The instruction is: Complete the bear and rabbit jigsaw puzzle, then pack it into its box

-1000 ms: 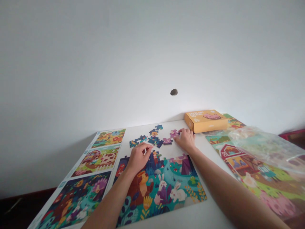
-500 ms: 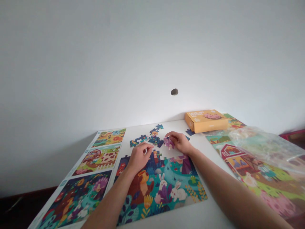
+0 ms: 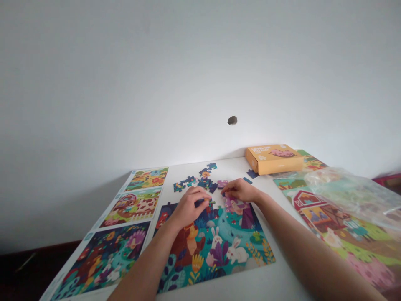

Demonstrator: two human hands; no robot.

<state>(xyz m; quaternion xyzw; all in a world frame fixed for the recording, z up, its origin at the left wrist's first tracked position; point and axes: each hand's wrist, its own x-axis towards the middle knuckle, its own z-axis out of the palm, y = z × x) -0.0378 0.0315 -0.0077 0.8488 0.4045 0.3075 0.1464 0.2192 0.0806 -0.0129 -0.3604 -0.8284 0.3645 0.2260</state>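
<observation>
A partly assembled jigsaw puzzle (image 3: 219, 246) of forest animals lies flat in front of me. At its top right edge, my right hand (image 3: 239, 190) pinches a purple puzzle piece (image 3: 233, 204), its fingertips partly hiding it. My left hand (image 3: 192, 207) rests over the upper left of the puzzle, thumb and fingers drawn together by the top edge; what lies between them, if anything, is hidden. Another purple-pink piece (image 3: 222, 184) sits just behind my right fingers. Several loose dark blue pieces (image 3: 205, 183) lie beyond my hands.
An orange puzzle box (image 3: 274, 161) stands at the back right, with a dark piece (image 3: 252, 174) by it. Picture sheets (image 3: 128, 209) line the left side. On the right, a clear plastic bag (image 3: 347, 192) covers part of a farm puzzle (image 3: 338, 221). The wall (image 3: 188, 83) has a hole.
My right hand has come nearer, bringing a purple piece from among the loose ones to the puzzle's top edge. My left hand has shifted slightly right. The view has turned a little left.
</observation>
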